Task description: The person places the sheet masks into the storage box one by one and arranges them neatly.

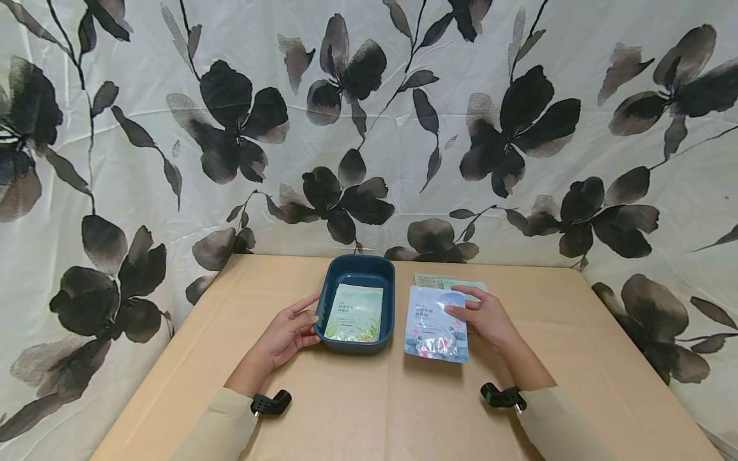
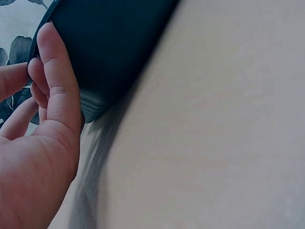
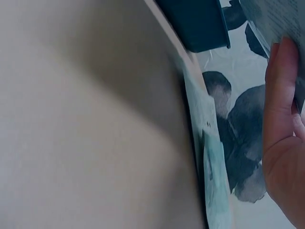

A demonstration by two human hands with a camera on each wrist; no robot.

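Head view: nearest, the left hand [image 1: 288, 330] touches the tray's [image 1: 354, 347] side with loosely extended fingers, while the right hand [image 1: 490, 320] pinches the blue pouch [image 1: 435, 324] by its right edge, raised beside the tray. Inside lies a green packet [image 1: 353, 314]; behind the pouch, more packets [image 1: 461, 283]. Best, I'd judge: steady the tray lightly and pinch only the pouch's edge, so it neither creases nor snags the rim.

A pale-blue floral packet [image 1: 434, 330] is held beside a dark-blue tray [image 1: 359, 347].
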